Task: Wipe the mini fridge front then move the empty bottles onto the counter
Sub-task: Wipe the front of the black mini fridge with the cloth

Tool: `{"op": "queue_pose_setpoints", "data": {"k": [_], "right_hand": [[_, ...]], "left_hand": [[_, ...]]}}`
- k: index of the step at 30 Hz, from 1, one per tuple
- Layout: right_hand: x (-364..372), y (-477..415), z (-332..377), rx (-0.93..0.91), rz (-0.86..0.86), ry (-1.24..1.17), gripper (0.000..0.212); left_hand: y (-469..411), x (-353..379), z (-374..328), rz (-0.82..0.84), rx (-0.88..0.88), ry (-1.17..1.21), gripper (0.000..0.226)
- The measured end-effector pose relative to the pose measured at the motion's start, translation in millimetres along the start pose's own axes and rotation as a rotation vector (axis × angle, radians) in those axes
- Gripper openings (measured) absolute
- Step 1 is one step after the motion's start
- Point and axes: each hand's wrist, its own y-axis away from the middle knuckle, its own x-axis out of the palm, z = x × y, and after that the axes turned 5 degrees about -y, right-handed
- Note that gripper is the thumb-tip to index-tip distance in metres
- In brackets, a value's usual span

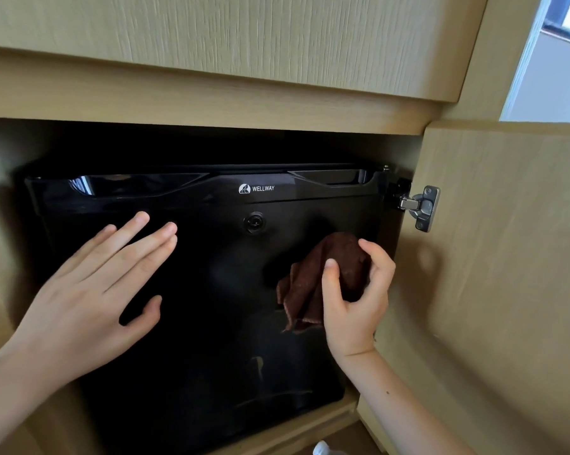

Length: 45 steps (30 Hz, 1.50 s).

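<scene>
I see the mini fridge (191, 307): glossy black, door shut, sitting inside a light wood cabinet recess. White WELLWAY logo (256, 188) top centre, round keyhole lock (253, 222) just below. Brown cloth (319, 277), bunched and folded, pressed against the door's right side, loose edge hanging down.
</scene>
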Motion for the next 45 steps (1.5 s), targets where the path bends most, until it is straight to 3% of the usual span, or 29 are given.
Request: {"op": "queue_pose_setpoints", "data": {"k": [3,6,12,16,20,22,28,30,36,38,45], "right_hand": [[4.7,3.7,3.2,-0.046,-0.008,0.075,0.039],[7.2,6.3,1.9,-0.042,0.052,0.171,0.045],[10.0,22.3,-4.0,-0.164,0.243,0.462,0.096],[3.1,17.2,-15.0,-0.21,0.228,0.43,0.087],[10.3,10.7,-14.0,-0.008,-0.048,0.196,0.075],[23.4,14.8,-8.3,0.029,-0.107,0.179,0.075],[32.8,41.8,0.0,-0.212,0.231,0.228,0.075],[22.0,28.3,-8.8,-0.229,0.263,0.213,0.074],[-0.4,-8.4,-25.0,-0.005,-0.078,0.145,0.072],[7.9,1.7,-22.4,-0.042,-0.1,0.175,0.072],[24.9,48.5,-16.4,-0.447,0.362,0.231,0.068]], "left_hand": [[0.6,2.2,0.7,0.006,-0.003,-0.004,0.064],[0.2,2.2,1.1,0.002,-0.001,-0.011,0.064],[-1.6,-0.2,-0.2,-0.009,0.008,-0.006,0.064],[-2.4,-0.1,-1.3,-0.018,0.006,-0.003,0.065],[-4.4,-3.2,-3.7,-0.011,0.005,-0.003,0.065],[-5.3,-5.8,-4.7,0.002,0.004,-0.003,0.065],[-6.0,-7.3,-7.2,0.004,0.008,-0.009,0.064],[-5.1,-4.2,-4.8,0.003,0.005,-0.009,0.065],[-1.5,5.5,-0.7,-0.019,0.001,-0.028,0.067],[-3.7,3.7,-1.3,-0.028,0.006,-0.035,0.068],[-15.3,2.6,-24.8,0.071,0.139,-0.129,0.063]]}}
